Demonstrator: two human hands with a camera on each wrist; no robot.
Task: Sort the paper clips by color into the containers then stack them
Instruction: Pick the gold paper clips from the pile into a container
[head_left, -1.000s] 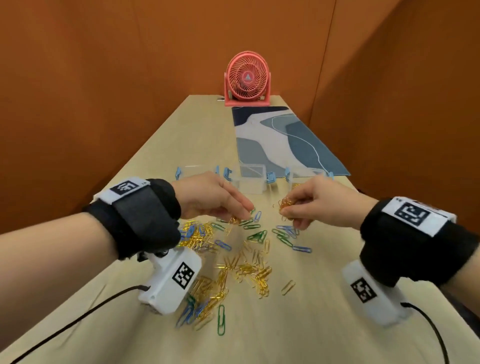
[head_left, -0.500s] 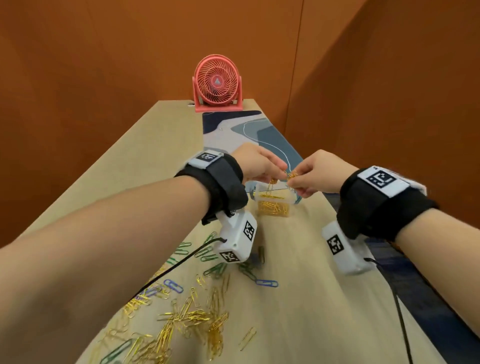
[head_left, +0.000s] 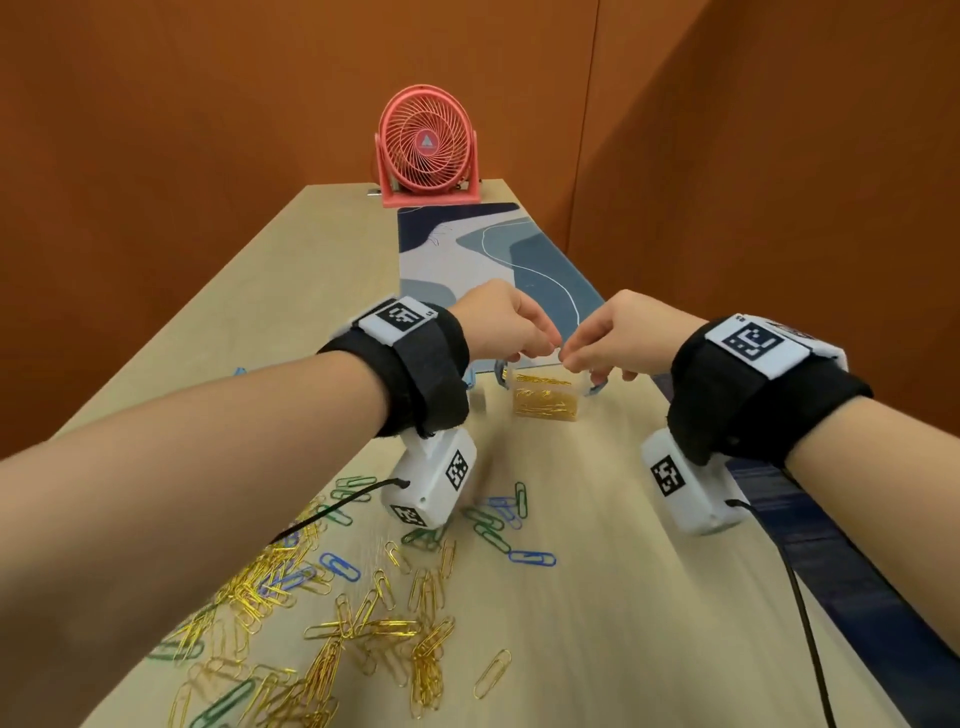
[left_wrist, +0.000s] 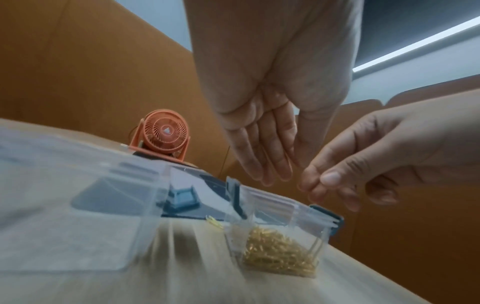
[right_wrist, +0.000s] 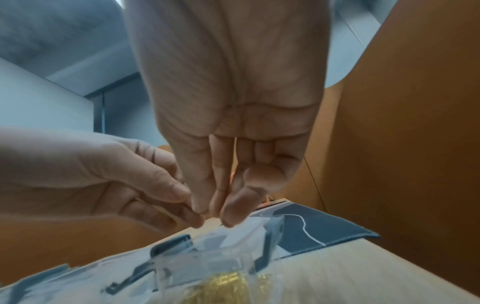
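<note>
A small clear container (head_left: 545, 400) with blue latches stands at the mat's near edge, holding a layer of gold paper clips (left_wrist: 280, 257). Both hands hover just above its open top, fingertips nearly meeting. My left hand (head_left: 540, 343) has straight fingers pointing down in the left wrist view (left_wrist: 270, 174), with no clip visible in them. My right hand (head_left: 576, 358) has thumb and fingers close together (right_wrist: 218, 216), and I see nothing between them. Loose gold clips (head_left: 363, 639), a blue clip (head_left: 532, 557) and green clips (head_left: 488, 530) lie scattered nearer me.
A second clear container (left_wrist: 78, 205) stands left of the gold one, mostly hidden behind my left wrist in the head view. A blue patterned mat (head_left: 493, 260) and a red fan (head_left: 425, 148) lie beyond. Wrist-camera cables trail over the table. Orange walls close both sides.
Both hands carried gold clips from the pile to the container. The clips pinched half a second ago no longer show in either hand.
</note>
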